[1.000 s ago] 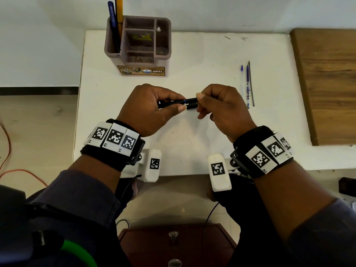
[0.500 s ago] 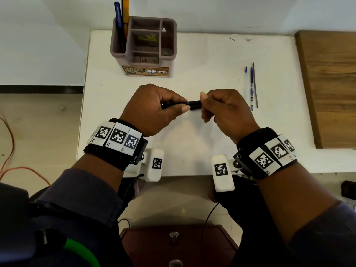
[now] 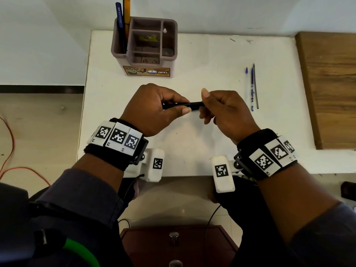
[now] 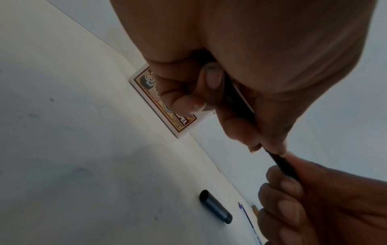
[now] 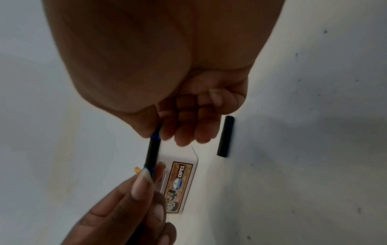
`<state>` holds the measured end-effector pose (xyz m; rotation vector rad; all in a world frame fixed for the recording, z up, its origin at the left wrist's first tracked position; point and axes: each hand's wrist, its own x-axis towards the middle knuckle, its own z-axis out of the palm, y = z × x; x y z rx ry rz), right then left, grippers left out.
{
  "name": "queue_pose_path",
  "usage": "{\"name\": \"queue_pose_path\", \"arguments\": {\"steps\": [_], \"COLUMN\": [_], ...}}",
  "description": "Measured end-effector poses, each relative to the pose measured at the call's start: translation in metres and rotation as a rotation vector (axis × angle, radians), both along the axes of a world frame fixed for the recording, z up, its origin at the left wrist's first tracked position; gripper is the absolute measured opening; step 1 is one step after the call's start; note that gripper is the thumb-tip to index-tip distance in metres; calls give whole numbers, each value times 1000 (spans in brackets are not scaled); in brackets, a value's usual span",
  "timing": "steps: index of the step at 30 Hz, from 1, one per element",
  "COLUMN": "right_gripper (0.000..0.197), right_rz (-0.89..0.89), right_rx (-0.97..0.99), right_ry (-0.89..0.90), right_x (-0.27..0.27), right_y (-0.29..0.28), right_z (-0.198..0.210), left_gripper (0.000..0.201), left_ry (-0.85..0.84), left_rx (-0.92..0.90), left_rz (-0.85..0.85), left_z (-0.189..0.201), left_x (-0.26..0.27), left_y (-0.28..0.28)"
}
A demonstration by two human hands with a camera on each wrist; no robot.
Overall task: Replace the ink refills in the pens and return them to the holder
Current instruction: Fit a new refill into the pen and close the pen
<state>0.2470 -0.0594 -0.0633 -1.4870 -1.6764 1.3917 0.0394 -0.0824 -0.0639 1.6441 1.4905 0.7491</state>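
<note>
I see left hand point(image 3: 154, 108) and right hand point(image 3: 225, 110) both pinching slim black pen barrel point(image 3: 194, 105) above white tabletop point(image 3: 202, 60) centre; brown plastic holder point(image 3: 146, 47) at far edge, bare tabletop between.

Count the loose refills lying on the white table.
3: thin ink refills side by side right of the right hand, two blue ones and a dark one. More may hide under the hands.
</note>
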Motion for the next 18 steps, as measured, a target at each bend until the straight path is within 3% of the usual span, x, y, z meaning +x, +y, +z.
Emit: {"name": "queue_pose_path", "arguments": {"steps": [3,7,12,16,18], "right_gripper": [23,49,31,47,43], "right_rz": [-15,11,-19,-16,-25], "right_rx": [-4,47,19,28,23], "right_ry": [81,12,79,6,19], "right_x": [3,1,3,2,2], "right_y": [2,0,2,1,2], "right_z": [0,-2,-3,-4,-4], "left_gripper": [17,19,18,18,18], "left_ry": [-2,-4,-3,10,15], "left_rx": [-3,7,-5,-4,5], "left_rz": [10,-4,8,-13,-2], "left_z": [-1,-1,-1,-1,-2], "left_x": [-1,-1,-2,1,0], "left_y": [0,0,0,-1,0]}}
